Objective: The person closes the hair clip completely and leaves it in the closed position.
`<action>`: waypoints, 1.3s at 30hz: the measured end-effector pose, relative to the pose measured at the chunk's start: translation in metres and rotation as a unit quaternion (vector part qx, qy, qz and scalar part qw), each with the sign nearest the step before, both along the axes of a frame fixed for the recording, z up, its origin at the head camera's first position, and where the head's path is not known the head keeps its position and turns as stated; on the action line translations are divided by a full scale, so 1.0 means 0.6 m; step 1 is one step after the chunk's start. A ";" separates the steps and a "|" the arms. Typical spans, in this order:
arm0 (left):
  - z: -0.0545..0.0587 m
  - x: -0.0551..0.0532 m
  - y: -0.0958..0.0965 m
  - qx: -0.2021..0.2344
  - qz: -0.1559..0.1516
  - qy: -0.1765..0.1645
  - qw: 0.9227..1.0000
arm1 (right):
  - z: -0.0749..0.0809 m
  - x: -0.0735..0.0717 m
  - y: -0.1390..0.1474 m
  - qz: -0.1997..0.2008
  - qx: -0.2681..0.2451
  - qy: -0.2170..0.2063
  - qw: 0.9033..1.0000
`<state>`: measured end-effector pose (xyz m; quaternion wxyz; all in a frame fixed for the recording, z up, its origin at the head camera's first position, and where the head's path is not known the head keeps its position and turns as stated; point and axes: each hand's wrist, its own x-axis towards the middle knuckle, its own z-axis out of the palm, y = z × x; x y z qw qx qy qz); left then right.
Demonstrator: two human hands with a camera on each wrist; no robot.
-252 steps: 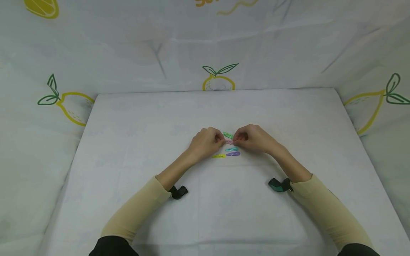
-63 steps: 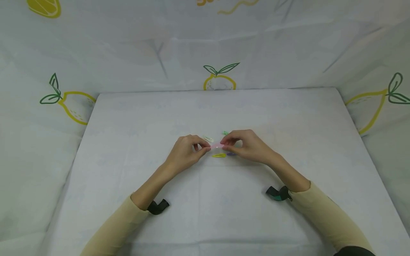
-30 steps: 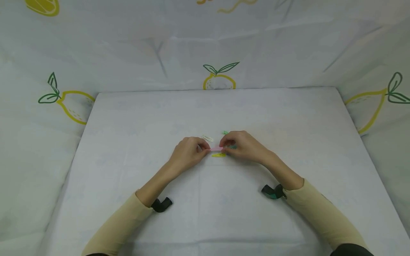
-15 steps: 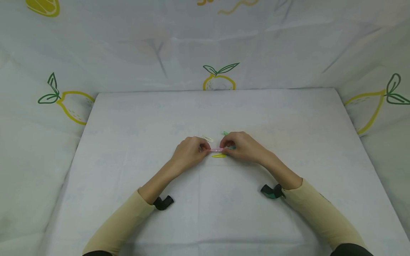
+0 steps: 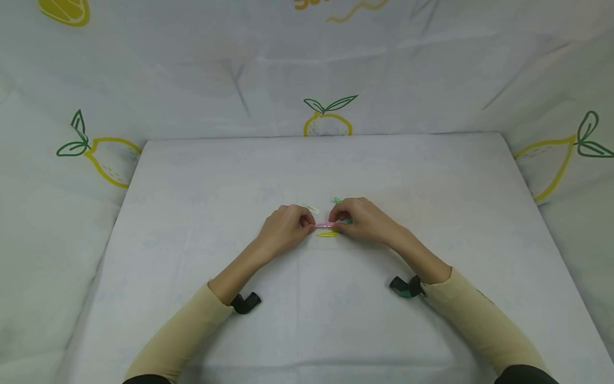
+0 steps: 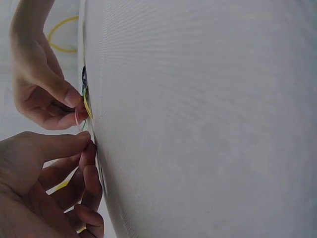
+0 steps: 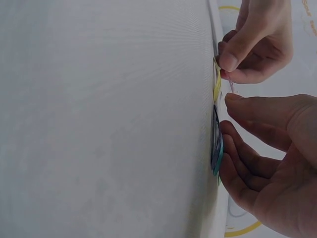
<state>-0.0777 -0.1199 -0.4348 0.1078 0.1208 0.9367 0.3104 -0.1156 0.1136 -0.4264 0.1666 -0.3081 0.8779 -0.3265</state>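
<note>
Pinching the pink clip (image 5: 324, 225) closely, left hand (image 5: 285, 226) at nine o'clock, right hand (image 5: 363, 220) at three, seemingly positioning it; next, release wants steadiness.

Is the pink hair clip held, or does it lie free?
Held: the left hand and right hand pinch opposite ends of the pink hair clip, as the head view shows.

Dim, even grey light covers the tabletop (image 5: 345, 304), with soft shadows falling inward from both sleeves (image 5: 184, 330). The small clips (image 5: 328, 233) look slightly unsharp from the head. Both wrist views are darker, the fingers (image 7: 245, 151) shaded, faint ripple lines patterning the tabletop.
</note>
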 end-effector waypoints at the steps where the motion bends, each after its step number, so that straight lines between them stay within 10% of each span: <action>1: 0.000 0.000 0.000 0.000 0.001 -0.001 1.000 | 0.000 0.000 0.000 0.000 0.000 0.000 1.000; 39: 0.000 0.002 0.003 0.004 -0.002 -0.010 1.000 | 0.001 0.002 -0.003 0.001 0.018 -0.008 1.000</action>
